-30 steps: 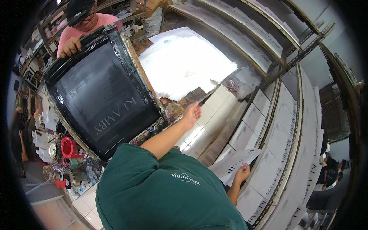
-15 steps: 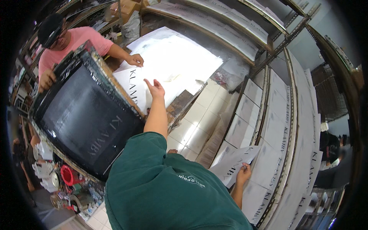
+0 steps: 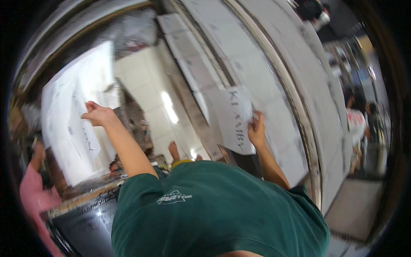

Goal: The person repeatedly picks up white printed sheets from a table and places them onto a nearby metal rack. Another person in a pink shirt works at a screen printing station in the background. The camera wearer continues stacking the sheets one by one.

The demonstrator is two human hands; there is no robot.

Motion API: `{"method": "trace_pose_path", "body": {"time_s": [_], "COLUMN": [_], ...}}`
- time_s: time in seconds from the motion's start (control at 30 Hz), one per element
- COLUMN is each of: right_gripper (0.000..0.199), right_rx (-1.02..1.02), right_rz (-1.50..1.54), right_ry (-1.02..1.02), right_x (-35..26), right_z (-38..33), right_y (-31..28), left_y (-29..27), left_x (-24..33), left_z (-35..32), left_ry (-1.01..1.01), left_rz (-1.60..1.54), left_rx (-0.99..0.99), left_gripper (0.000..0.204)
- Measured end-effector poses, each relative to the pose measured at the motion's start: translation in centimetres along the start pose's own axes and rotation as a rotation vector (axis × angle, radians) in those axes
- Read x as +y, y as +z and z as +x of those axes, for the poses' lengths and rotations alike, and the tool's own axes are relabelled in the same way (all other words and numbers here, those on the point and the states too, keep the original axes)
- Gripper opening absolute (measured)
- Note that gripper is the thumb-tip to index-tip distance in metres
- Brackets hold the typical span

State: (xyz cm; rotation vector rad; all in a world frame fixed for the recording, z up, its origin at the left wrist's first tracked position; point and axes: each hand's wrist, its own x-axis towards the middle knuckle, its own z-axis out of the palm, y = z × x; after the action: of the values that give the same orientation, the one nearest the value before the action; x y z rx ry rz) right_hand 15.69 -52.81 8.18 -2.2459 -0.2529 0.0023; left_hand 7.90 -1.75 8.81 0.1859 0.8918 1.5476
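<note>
My left hand [image 3: 99, 115] reaches over the work table at the left, its fingers closed at the edge of a white sheet with dark lettering [image 3: 85, 143]; blur softens the grip. Beneath lies a large white surface [image 3: 58, 113]. To the right, my right hand [image 3: 257, 129] pinches another white lettered sheet [image 3: 233, 122] by its right edge. This one hangs over the edge of a rack shelf [image 3: 261, 98] covered with pale sheets.
A dark printing screen frame [image 3: 92, 225] stands at the lower left beside a person in pink [image 3: 36, 188]. Pale floor tiles [image 3: 150, 81] run between table and racks. Long shelves [image 3: 295, 85] rise on the right, with other people [image 3: 355, 124] beyond.
My view has swung right. The left hand, open before, has closed at the lettered sheet on the table. My right hand keeps its sheet, now over the shelf. The screen has moved to the lower left.
</note>
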Motion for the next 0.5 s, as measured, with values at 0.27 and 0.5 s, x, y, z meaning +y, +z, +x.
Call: {"method": "trace_pose_path", "body": {"time_s": [0.27,0.5], "right_gripper": [0.020,0.019], "right_rx": [0.246,0.451], "right_rz": [-0.178,-0.394], "right_ry": [0.183,0.444], "right_x": [11.2,23.8], "right_z": [-11.8,-20.4], "right_y": [-14.3,-30.1], "left_y": [-4.0,-13.2], "left_x": [-4.5,-2.9], "left_z": [-17.7,-27.8], "left_ry": [-0.137,-0.247], "left_rz": [0.087,0.219], "left_rx": [-0.462,-0.636], "left_gripper": [0.053,0.052]}}
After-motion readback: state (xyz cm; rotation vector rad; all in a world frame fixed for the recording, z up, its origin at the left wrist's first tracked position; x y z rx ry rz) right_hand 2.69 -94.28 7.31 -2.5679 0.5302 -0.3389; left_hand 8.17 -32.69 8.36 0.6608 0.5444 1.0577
